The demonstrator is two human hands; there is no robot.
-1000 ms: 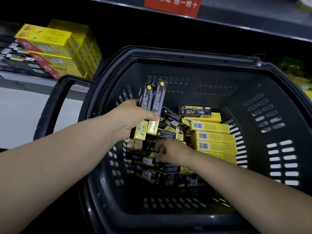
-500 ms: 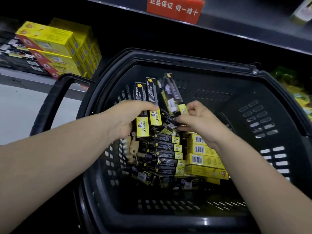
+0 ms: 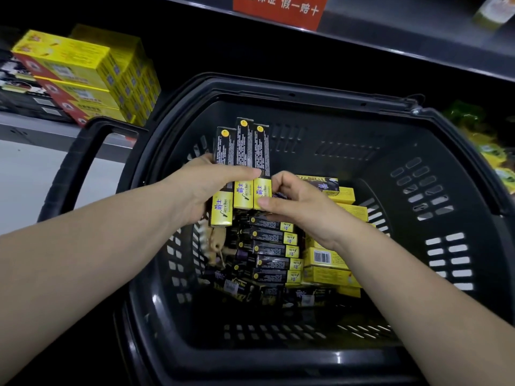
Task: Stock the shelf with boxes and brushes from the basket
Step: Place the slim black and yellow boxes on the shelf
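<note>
A dark plastic basket [image 3: 459, 168] fills the middle of the view. My left hand [image 3: 200, 188] grips three slim black-and-yellow boxes [image 3: 242, 151] upright above the basket's pile, thumb across their fronts. My right hand [image 3: 295, 201] pinches the lower yellow end of the rightmost box, thumb on its front. Below lie several more black-and-yellow boxes [image 3: 273, 249] in a row, with yellow boxes [image 3: 326, 260] stacked at their right. A wooden brush [image 3: 214, 243] pokes out at the pile's left, mostly hidden.
Stacked yellow-and-red boxes [image 3: 83, 73] sit on the shelf [image 3: 33, 126] at upper left, beside dark packs. The basket's handle [image 3: 72, 162] arcs at left. A red sign [image 3: 278, 9] hangs on the upper shelf edge. Green-yellow packets [image 3: 490, 151] lie at right.
My right hand lifted a third box from the pile and set it beside the two in my left hand. The bundle now stands upright, held by both hands.
</note>
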